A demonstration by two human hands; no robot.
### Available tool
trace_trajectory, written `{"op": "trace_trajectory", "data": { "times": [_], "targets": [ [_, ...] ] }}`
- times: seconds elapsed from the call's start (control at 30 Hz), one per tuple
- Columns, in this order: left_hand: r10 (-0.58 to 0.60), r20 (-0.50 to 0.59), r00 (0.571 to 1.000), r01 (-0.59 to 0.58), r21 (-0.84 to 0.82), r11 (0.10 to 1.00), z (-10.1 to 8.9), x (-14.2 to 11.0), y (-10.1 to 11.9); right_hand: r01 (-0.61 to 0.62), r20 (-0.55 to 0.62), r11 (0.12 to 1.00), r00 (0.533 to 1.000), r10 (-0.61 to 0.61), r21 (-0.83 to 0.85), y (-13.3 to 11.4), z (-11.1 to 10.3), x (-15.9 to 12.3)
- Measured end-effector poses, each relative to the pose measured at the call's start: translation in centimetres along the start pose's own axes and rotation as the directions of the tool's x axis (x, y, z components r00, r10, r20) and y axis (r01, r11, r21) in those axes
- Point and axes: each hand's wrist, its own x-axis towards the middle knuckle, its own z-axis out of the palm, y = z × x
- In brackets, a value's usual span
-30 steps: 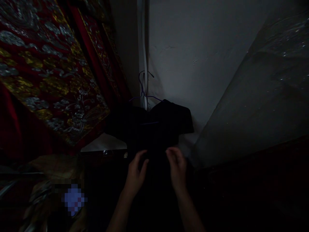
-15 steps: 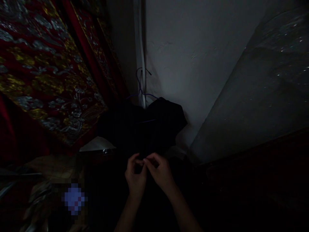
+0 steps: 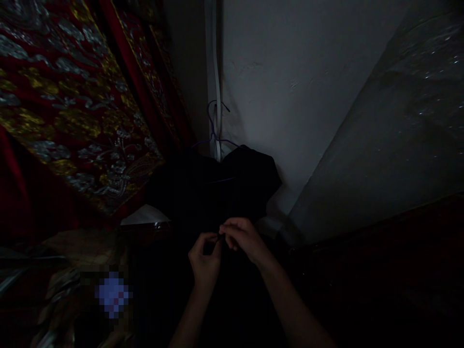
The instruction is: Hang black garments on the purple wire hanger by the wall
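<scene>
A black garment (image 3: 232,188) hangs on a purple wire hanger (image 3: 214,130) against a pale wall. My left hand (image 3: 205,261) and my right hand (image 3: 244,238) meet in front of its lower middle. Both pinch the dark cloth with fingers curled, fingertips touching each other. What exactly sits between the fingertips is too dark to make out. The lower part of the garment is lost in shadow.
Red cloth with gold and silver embroidery (image 3: 68,106) hangs at the left. A white strip (image 3: 213,72) runs down the wall behind the hanger. A grey plastic-covered slab (image 3: 391,135) leans at the right. Dark furniture (image 3: 380,270) lies below it.
My hands came together from apart and now pinch at one spot on the garment. The right hand has risen a little since half a second ago.
</scene>
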Motion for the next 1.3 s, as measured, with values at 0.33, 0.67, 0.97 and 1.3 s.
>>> {"op": "trace_trajectory", "data": {
  "times": [0.33,0.67,0.97,1.3],
  "targets": [
    [0.037,0.135,0.990,-0.045,0.060,0.997,2.1,1.7,-3.0,0.419,-0.287,0.887,0.889,-0.357,0.193,-13.1,0.0,6.8],
    [0.521,0.053,0.852,-0.523,0.018,0.852,-0.4,14.0,9.1,0.525,-0.213,0.851,0.831,-0.515,-0.009,-11.9,0.3,4.0],
    [0.672,0.043,0.739,-0.663,0.218,0.716,-0.5,18.1,11.5,0.489,-0.305,0.853,0.797,-0.522,-0.183,-6.4,0.6,8.7],
    [-0.367,-0.270,0.890,0.110,-0.655,0.747,-9.4,17.5,1.8,0.295,-0.097,0.955,0.952,-0.290,0.041,1.8,3.0,2.2]
  ]
}}
